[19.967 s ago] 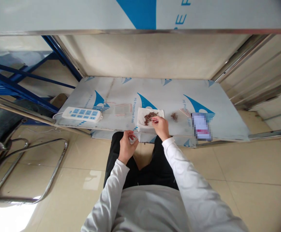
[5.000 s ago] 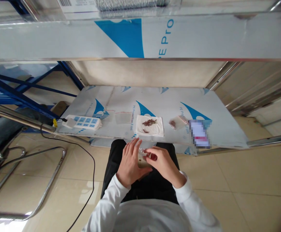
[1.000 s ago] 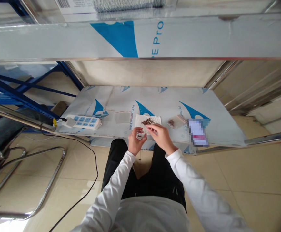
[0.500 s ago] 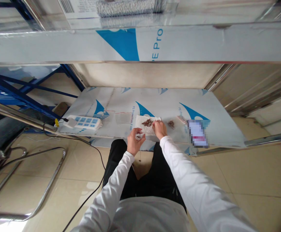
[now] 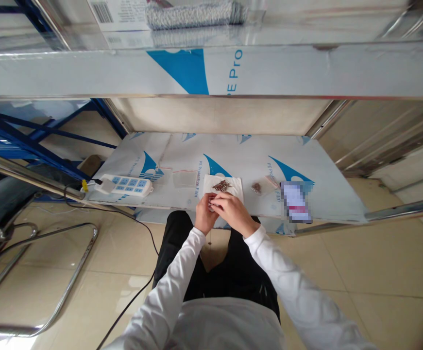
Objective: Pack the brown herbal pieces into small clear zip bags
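Observation:
My left hand (image 5: 206, 214) is closed round a small clear plastic bag (image 5: 211, 206), mostly covered by the fingers. My right hand (image 5: 233, 210) meets it, its fingertips pinched together at the bag's mouth. Whatever sits between those fingertips is too small and hidden to make out. Just beyond both hands, a pile of brown metal screws (image 5: 221, 185) lies on a white paper sheet (image 5: 236, 187). To the right, a clear zip bag (image 5: 267, 184) lies beside or around a smaller brown heap (image 5: 256, 187); I cannot tell which.
Flat clear bags (image 5: 185, 179) lie left of the paper. A white power strip (image 5: 126, 185) with a plugged-in black cable rests at the left end of the film-covered shelf (image 5: 226, 146). A blurred phone (image 5: 296, 202) lies at right. An upper shelf (image 5: 287, 73) crosses overhead.
My right hand has left the screw pile and come back toward me, leftward, to my left hand. The fingers of both hands now touch around the bag.

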### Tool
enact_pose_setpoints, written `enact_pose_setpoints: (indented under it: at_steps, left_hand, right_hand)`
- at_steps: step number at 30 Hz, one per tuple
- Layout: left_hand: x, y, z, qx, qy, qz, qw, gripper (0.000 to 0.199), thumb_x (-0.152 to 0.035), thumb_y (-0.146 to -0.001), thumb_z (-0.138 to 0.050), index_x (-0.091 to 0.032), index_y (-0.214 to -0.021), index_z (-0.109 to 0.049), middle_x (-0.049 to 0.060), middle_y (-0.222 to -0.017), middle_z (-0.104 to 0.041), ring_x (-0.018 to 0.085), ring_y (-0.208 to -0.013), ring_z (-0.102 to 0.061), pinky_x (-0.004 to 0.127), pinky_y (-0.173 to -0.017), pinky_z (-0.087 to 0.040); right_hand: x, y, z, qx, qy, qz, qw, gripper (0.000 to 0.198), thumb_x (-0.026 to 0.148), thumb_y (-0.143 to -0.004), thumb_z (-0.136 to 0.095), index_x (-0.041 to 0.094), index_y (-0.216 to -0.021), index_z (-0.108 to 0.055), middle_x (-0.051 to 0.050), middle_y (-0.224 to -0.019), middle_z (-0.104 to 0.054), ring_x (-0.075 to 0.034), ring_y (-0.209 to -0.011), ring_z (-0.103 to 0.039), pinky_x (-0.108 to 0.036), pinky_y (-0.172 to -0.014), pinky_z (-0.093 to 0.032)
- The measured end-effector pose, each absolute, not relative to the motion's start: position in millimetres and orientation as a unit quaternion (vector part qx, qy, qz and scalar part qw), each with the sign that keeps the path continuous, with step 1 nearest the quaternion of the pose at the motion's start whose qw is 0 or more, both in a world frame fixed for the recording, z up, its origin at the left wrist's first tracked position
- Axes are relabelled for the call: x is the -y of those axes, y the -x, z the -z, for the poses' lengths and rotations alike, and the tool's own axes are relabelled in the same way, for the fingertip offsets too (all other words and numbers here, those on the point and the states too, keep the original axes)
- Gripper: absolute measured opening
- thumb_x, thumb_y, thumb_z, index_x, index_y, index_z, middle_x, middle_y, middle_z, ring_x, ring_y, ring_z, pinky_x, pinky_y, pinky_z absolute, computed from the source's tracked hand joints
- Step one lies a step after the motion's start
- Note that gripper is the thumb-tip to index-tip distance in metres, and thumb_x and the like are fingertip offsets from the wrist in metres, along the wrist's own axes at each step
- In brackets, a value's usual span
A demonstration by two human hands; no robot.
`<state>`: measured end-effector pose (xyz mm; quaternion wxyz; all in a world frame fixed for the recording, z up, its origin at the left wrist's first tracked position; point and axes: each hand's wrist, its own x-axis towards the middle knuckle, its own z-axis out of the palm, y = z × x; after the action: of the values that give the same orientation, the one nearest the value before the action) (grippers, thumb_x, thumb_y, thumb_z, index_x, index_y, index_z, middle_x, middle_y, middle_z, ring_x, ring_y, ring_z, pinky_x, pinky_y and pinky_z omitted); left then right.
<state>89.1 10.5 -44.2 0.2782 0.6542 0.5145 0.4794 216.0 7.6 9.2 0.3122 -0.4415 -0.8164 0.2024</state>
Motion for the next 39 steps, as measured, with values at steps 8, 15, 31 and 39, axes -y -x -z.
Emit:
enact_pose_setpoints:
  at_steps: [8,15,31,39]
  left_hand:
    - [-7.7,-82.6,44.0,-0.542,-0.636,-0.48,0.268,0.027,-0.022,-0.073,-0.067,-0.02,-0.098,-0.056,0.001,-0.079,-0.067,0.015,-0.076,-0.066,0.029,-0.075,-0.052]
    - [-6.0,-82.1,42.9,-0.546,-0.64,-0.471,0.267,0.027,-0.02,-0.073,-0.067,-0.021,-0.098,-0.056,0.001,-0.08,-0.067,0.015,-0.076,-0.065,0.028,-0.075,-0.051]
    - [-9.1,-95.0,36.4,-0.502,-0.657,-0.486,0.285,0.033,-0.009,-0.068,-0.065,-0.019,-0.098,-0.056,0.005,-0.094,-0.07,0.019,-0.085,-0.067,0.029,-0.076,-0.051]
    - [-7.9,-92.3,38.8,-0.489,-0.667,-0.477,0.298,0.044,-0.016,-0.069,-0.07,-0.017,-0.108,-0.051,0.004,-0.087,-0.065,0.018,-0.079,-0.064,0.031,-0.073,-0.051]
  right_hand:
    - [-68.1,-260.6,44.5,0.674,0.669,-0.13,0.285,0.023,0.013,-0.082,-0.055,0.014,-0.098,-0.072,-0.011,-0.094,-0.069,-0.021,-0.083,-0.063,-0.032,-0.08,-0.048]
    - [-84.7,-254.4,61.3,0.676,0.686,-0.12,0.241,0.015,0.012,-0.08,-0.059,0.019,-0.076,-0.072,-0.011,-0.094,-0.069,-0.025,-0.092,-0.061,-0.031,-0.079,-0.047]
    - [6.0,-218.4,-22.2,0.804,0.486,-0.156,0.304,0.014,0.016,-0.089,-0.058,0.02,-0.095,-0.07,-0.007,-0.093,-0.066,-0.022,-0.09,-0.063,-0.036,-0.081,-0.052]
    - [13.5,-227.1,-9.6,0.756,0.501,-0.244,0.343,0.006,0.024,-0.084,-0.067,0.02,-0.086,-0.07,-0.008,-0.1,-0.063,-0.021,-0.09,-0.064,-0.032,-0.076,-0.052]
